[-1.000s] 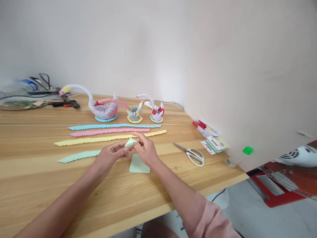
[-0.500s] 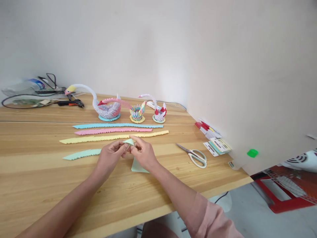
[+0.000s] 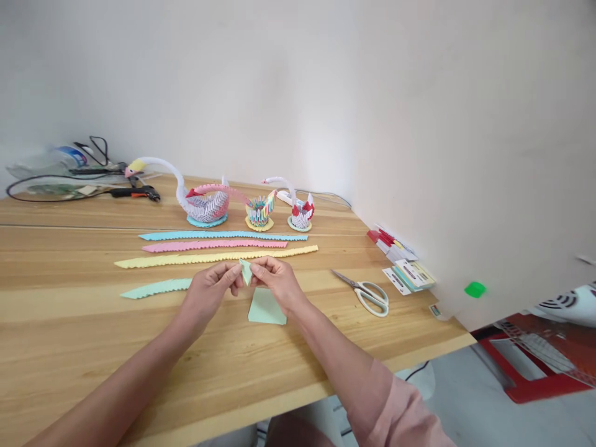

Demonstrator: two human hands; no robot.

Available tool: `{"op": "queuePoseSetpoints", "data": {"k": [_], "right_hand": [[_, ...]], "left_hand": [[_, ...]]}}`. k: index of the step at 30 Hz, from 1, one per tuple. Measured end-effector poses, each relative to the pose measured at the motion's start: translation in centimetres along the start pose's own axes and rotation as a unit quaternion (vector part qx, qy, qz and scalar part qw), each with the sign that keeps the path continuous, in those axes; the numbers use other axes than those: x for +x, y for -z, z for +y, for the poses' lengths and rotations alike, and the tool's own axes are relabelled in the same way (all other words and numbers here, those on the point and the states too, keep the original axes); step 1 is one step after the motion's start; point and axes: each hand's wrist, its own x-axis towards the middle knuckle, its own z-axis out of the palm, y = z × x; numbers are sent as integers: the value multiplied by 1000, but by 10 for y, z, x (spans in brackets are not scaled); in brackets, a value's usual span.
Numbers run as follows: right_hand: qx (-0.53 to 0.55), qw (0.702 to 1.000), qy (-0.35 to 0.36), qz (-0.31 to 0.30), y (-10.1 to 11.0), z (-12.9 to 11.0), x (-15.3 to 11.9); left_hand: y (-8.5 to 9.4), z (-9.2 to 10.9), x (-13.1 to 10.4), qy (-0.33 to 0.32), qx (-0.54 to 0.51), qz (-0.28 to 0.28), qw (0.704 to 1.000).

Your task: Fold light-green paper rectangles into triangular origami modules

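Between my two hands is a small folded piece of pale green paper (image 3: 246, 271), held above the table. My left hand (image 3: 213, 287) pinches its left side, and my right hand (image 3: 275, 280) pinches the right side. Under my right hand lies a stack of pale green paper sheets (image 3: 267, 308). A chain of folded green paper (image 3: 153, 288) runs out from behind my left hand. Beyond it lie yellow (image 3: 186, 259), pink (image 3: 209, 246) and blue (image 3: 218, 236) folded-paper chains, side by side.
Folded-paper swans (image 3: 208, 206) stand at the back on round bases. Scissors (image 3: 367, 294) lie to the right, near packs of coloured paper (image 3: 412, 275) by the wall. Pliers (image 3: 139, 193), cables and a plastic bottle (image 3: 51, 162) sit at the back left.
The folded green paper has turned so its point now faces down. My right hand has shifted slightly right, uncovering more of the green sheets.
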Motion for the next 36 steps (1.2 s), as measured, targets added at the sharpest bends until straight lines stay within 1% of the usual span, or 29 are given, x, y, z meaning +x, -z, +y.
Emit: {"op": "queuePoseSetpoints", "data": {"k": [6,11,14,16,18,21,24,27,31,33,36], "right_hand": [[-10,1000,22,-9,-1,0,0],[-25,999,31,-26,3,4,3],[-43,998,38,-32,3,6,3],[-49,997,41,-33,2,7,3],[-44,998,34,-29,2,7,3],[-37,998,33,-22,3,7,4],[-66,996,58,-17,3,4,3],[-146,984,97,-9,1,0,0],[-272,949,162,8,-2,-3,-5],[-299,938,174,12,-2,-4,-5],[-321,928,189,-1,-1,-3,-5]], "left_hand": [[1,4,-1,-20,36,18,999],[1,6,-4,-51,121,25,991],[1,4,-4,-58,182,67,979],[2,2,-4,-76,208,96,970],[3,1,-4,-83,205,99,970],[3,0,-2,-44,150,63,986],[2,-1,-1,-11,106,40,993],[2,-3,-1,-14,102,47,994],[0,-4,-2,-29,125,62,990],[-1,-3,-3,-38,140,65,987],[-2,-1,-4,-58,154,61,984]]}}
